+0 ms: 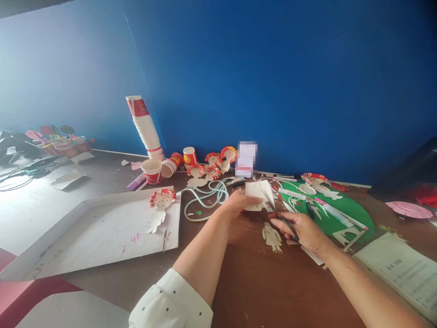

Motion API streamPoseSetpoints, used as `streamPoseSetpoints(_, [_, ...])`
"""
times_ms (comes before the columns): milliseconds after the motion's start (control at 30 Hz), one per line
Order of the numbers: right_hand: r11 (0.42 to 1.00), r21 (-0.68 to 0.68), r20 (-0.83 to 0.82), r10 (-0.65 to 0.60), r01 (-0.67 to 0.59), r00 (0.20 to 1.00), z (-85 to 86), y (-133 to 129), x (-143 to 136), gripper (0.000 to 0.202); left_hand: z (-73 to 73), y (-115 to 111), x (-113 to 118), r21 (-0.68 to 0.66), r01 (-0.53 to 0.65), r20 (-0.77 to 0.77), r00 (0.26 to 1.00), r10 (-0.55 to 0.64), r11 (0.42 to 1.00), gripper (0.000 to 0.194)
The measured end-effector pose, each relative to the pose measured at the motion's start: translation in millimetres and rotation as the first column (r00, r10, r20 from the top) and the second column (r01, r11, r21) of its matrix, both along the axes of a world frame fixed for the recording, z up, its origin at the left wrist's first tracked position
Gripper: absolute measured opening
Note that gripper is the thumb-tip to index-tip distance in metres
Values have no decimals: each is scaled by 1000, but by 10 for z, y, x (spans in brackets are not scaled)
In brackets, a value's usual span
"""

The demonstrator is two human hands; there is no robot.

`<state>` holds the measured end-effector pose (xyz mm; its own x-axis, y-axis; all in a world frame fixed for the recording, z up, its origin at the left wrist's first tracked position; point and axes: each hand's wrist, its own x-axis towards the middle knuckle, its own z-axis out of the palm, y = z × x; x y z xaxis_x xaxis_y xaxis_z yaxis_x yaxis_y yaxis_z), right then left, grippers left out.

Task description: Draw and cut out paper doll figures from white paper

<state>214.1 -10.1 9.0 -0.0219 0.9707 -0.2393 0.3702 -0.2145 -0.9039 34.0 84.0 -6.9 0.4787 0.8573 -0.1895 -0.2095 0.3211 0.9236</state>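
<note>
My left hand [241, 203] pinches the left edge of a cream piece of paper [256, 190] above the brown table. In my right hand [303, 230] is a pair of dark scissors [288, 224], their blades reaching up to the paper's right side. Whether the blades are cutting into it I cannot tell. Just below the scissors a paper cut-out shaped like a small body [272, 237] lies flat on the table.
A white tray [68, 232] at left holds a paper doll [160, 207]. Behind it stands a tall stack of paper cups [146, 130]. A pale cord [201, 200] lies coiled mid-table. Markers and scraps cover a green board [355, 207]; an open book [399, 264] lies at right.
</note>
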Motion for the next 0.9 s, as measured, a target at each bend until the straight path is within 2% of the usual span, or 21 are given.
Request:
streamPoseSetpoints(233, [1000, -13, -44, 24, -25, 999, -76, 10, 46, 49, -32, 19, -9, 21, 18, -22, 1000, -18, 1000, 47])
streamPoseSetpoints(500, [999, -16, -10, 31, -31, 999, -60, 7, 45, 52, -28, 23, 1, 33, 15, -47, 999, -13, 999, 48])
streamPoseSetpoints(900, [998, 31, 29, 61, -62, 998, -90, 17, 57, 51, -20, 5, 3, 44, 46, 23, 999, -47, 998, 50])
